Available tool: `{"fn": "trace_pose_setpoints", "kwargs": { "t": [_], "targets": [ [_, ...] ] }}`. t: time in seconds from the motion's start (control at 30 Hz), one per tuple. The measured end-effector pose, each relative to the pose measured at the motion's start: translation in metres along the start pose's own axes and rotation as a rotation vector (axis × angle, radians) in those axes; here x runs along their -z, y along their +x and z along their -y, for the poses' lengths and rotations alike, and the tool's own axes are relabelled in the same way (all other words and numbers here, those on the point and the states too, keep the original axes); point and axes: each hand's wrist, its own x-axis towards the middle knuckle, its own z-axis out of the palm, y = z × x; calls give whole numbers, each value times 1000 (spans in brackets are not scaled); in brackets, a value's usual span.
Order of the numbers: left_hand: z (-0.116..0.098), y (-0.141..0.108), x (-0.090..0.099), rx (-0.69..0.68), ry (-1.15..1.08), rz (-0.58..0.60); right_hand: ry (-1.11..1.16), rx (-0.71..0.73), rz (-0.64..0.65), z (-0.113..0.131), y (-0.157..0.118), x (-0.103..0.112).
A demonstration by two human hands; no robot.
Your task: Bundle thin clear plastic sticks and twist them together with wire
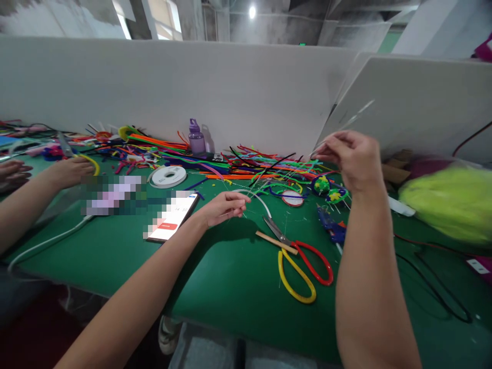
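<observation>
My left hand (226, 209) is closed in a pinch above the middle of the green table, at the end of some thin, pale, see-through strands (282, 171). These run slanting up to my right hand (351, 154), raised higher on the right, with thumb and fingertips pinched on them. Their loose end sticks out beyond the right fingers. A narrow white strip (263, 201) curves from behind my left hand to the scissors (282, 238), which have one red and one yellow handle. Across the scissors lies a flat wooden stick (274, 242).
Colourful pipe cleaners (265, 159) heap along the white partition (246, 97), near a purple bottle (197, 138). A white spool (169, 177) and a phone (172, 218) lie left. Right are a blue glue gun (331, 225) and yellow-green bag (449, 202). Another person's hands (71, 171) work far left.
</observation>
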Motion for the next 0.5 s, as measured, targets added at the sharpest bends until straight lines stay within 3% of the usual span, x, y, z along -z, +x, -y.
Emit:
{"fn": "trace_pose_setpoints", "kwargs": {
  "t": [0.13, 0.2, 0.3, 0.4, 0.5],
  "targets": [
    [-6, -3, 4, -81, -61, -409, -69, 57, -241, 2, 4, 23],
    [-3, -6, 7, -131, -138, -647, -93, 80, -253, 2, 5, 26],
    [6, -6, 12, -205, -174, -902, -105, 110, -212, 1, 6, 23],
    [12, 3, 11, -200, -201, -989, -104, 96, -168, -1, 8, 18],
    [10, 25, 3, -146, -224, -983, -102, 80, -139, -2, 8, 14]
  ]
}}
